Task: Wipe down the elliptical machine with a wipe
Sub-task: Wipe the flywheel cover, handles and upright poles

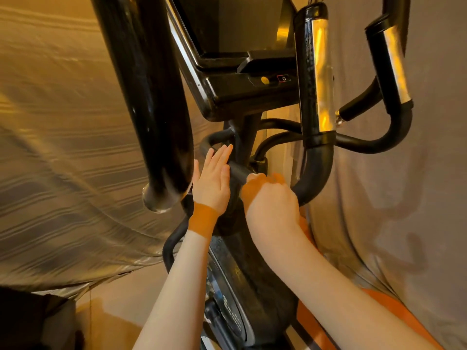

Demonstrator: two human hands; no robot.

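Note:
The black elliptical machine (242,269) fills the middle of the view, its console (242,79) above and its centre post running down between my arms. My left hand (212,180) lies flat with straight fingers against the left side of the post, just under a curved black bar. My right hand (271,198) is curled against the post's right side, fingers bent around a short black tube (238,173). A small pale patch shows at its fingertips; whether that is the wipe I cannot tell. No other wipe is in sight.
A thick black moving arm (151,97) hangs close at the left, its rounded end near my left hand. Two handlebars with shiny metal grip plates (322,77) (394,64) rise at the right. Draped cloth (63,160) covers the surroundings on both sides.

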